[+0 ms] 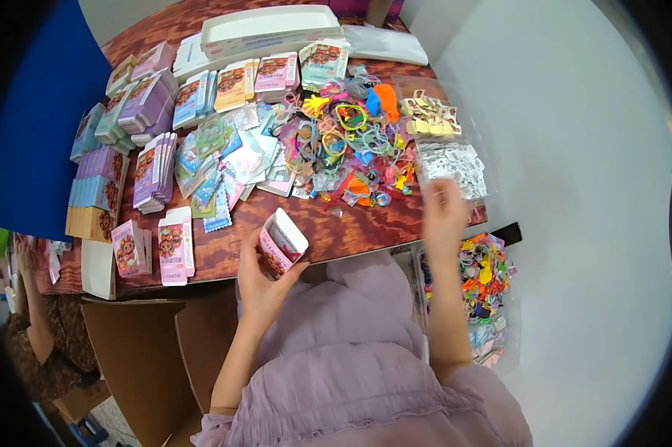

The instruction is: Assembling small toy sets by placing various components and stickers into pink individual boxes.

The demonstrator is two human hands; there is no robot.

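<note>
My left hand (260, 287) grips a small pink printed carton (275, 252) at the table's front edge. The carton's top is open, and something reddish shows inside. Out to the right, my right hand (446, 216) is smeared by motion beside a clear tray of small white printed packets (453, 168). Whether its fingers hold anything cannot be made out. Between and beyond the hands lies a heap of colourful small toys and bands (343, 145), with flat sachets and cards (243, 160) spread to its left.
Stacks of flat cartons (151, 175) line the left and back. A long white box (269, 33) stands behind them. Below the right edge is a bin of colourful toys (486, 268); a cardboard box (138, 350) stands lower left. A co-worker's arm (38, 320) shows far left.
</note>
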